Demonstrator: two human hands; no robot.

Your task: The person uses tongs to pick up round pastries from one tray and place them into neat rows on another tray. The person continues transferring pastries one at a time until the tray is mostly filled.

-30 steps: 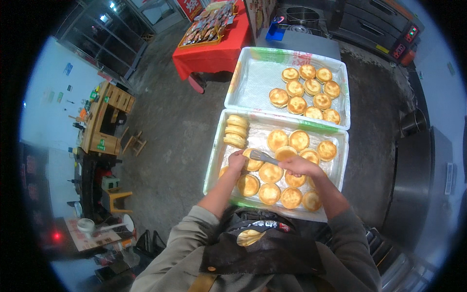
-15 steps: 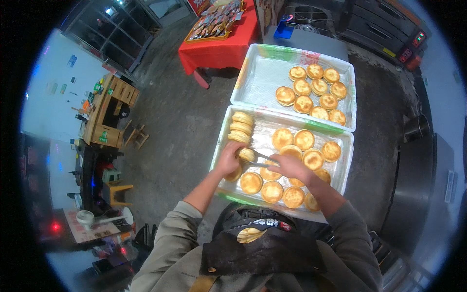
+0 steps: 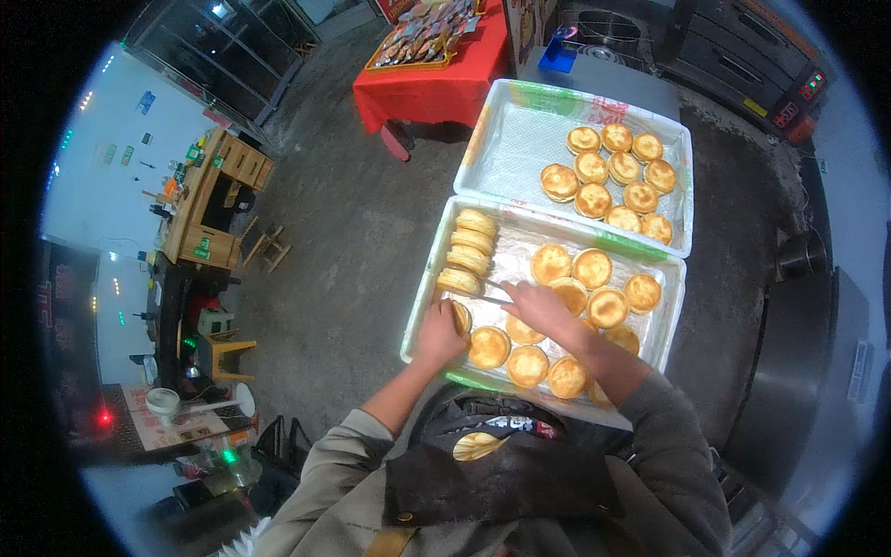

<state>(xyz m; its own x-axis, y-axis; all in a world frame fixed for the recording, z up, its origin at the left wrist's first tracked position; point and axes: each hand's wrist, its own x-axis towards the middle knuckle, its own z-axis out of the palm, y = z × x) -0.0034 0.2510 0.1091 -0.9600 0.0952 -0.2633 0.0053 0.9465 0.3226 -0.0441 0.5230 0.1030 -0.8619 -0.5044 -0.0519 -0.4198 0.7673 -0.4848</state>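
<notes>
Left hand of ours is curled in close against one tilted pastry, down in the left front part of the near tray. We've got the fingers bunched up and narrow around it, though the hand hides a good bit of that pastry. Our right hand is wrapped around some metal tongs, pointing left over the same tray. Tips end up right by the nearest of the standing pastries, but honestly we can't tell if they're pinching anything.

Those standing ones make a row of four on edge along the left wall. To the right we have a bunch of flat golden pastries, some partly under our right forearm. Just beyond, butted up against it, sits the far tray, with more round pastries grouped toward its right side. Further back there's a red-covered table with a yellow tray of packets, plus a dark oven over on the right.
</notes>
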